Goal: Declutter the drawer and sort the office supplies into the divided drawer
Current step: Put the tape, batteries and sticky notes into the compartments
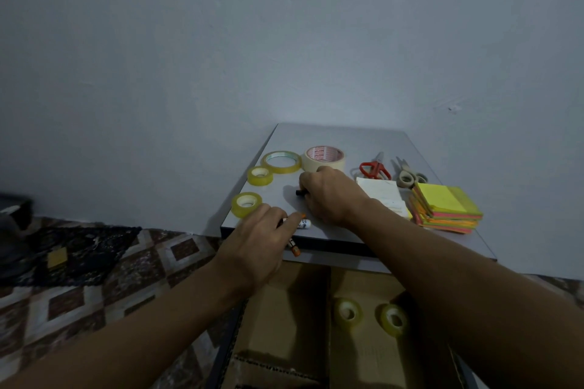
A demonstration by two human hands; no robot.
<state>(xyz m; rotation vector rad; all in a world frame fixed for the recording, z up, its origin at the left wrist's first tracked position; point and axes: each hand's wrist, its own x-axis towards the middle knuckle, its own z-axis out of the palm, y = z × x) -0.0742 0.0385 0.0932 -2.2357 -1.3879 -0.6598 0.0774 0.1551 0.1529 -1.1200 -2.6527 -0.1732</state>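
Glossy clear-yellow plastic tape rolls (246, 204) lie on a smooth matt tabletop (335, 142); drawer dividers (286, 303) look cardboard.

Six tape rolls show in all. Four lie on the counter (373, 139) toward its left edge: a wide masking tape roll (325, 157), a large clear roll (282, 161) and two small clear rolls (259, 175) (246, 204). Two more small clear rolls (348, 313) (393, 319) sit in the cardboard-divided drawer (284, 309) below. Near the counter's right edge are two pairs of scissors, one red-handled (374, 167) and one grey-handled (409, 175), one stack of bright sticky notes (445, 208) and one white pad (382, 193).
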